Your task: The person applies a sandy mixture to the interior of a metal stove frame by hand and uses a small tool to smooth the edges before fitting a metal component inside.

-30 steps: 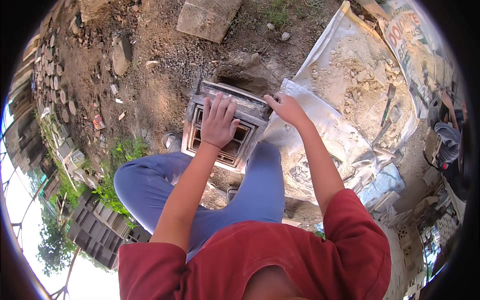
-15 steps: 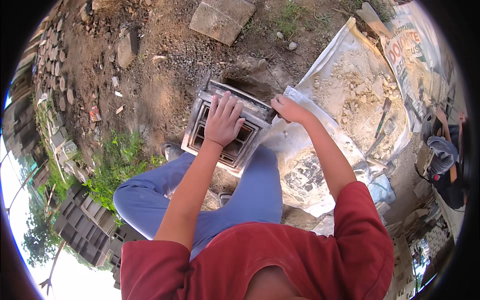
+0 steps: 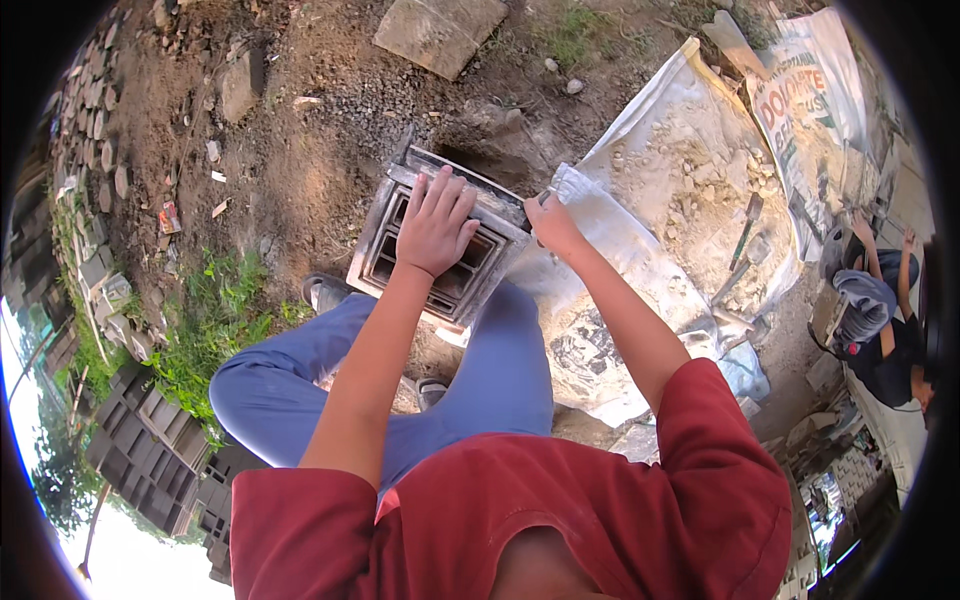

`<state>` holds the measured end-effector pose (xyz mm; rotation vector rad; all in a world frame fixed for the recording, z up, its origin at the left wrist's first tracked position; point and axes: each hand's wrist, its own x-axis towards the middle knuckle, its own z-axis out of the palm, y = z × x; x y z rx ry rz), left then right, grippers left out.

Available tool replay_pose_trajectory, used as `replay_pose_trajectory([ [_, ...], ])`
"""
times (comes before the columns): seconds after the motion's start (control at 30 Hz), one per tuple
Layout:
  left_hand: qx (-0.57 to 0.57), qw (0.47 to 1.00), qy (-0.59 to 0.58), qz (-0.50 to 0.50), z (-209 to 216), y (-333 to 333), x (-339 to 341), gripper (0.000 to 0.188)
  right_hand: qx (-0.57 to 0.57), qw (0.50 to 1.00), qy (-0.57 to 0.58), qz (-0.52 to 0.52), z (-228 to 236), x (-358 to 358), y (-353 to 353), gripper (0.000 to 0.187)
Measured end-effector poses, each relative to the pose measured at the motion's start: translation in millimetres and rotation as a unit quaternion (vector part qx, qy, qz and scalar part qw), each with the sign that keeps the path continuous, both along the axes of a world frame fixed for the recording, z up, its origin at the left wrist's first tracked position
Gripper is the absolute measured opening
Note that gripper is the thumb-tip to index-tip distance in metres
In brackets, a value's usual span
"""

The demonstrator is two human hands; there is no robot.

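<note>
Between my knees stands a square, dust-coated mould (image 3: 376, 238) with nested recessed frames and a cross-shaped divider on its upper face. My left hand (image 3: 436, 222) lies across the far part of that face, fingers stretched and slightly apart. At the mould's right far corner, my right hand (image 3: 553, 224) has its fingers curled around a small dark part; the fingers cover most of it, so its shape cannot be made out.
On the right, a white sack sheet (image 3: 640, 235) bears pale powder and lumps, with a trowel (image 3: 757, 248) on it. A concrete slab (image 3: 440, 35) lies at the far side. Grass (image 3: 225, 310) grows at left; another person (image 3: 880, 300) is at far right.
The whole scene has shifted slightly left in view. Both hands keep their places on the mould, with the right hand's fingers turned a little at the corner.
</note>
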<state>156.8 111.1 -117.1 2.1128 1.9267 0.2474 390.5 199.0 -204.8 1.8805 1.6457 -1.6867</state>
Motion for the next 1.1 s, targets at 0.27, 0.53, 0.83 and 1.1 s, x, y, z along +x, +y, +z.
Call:
replay_pose_trajectory([
  [0.27, -0.012, 1.000, 0.008, 0.003, -0.1, -6.0, -4.6, 0.047, -0.095, 0.981, 0.162, -0.056, 13.2, 4.2, 2.8, 0.033],
  [0.53, -0.001, 1.000, -0.015, 0.004, 1.8, -8.4, -7.5, 0.048, -0.141, 0.970, 0.200, 0.012, 12.6, 13.8, 17.6, 0.029],
  [0.83, 0.181, 0.879, -0.070, 0.436, -2.5, -16.0, -26.9, 0.045, 0.018, 0.956, 0.291, -0.035, 49.6, -81.6, 108.8, 0.039],
  [1.1, 0.105, 0.797, 0.039, 0.594, -40.5, -12.7, -48.7, 0.037, -0.091, 0.946, 0.298, 0.088, 22.9, -250.0, 108.4, 0.041],
])
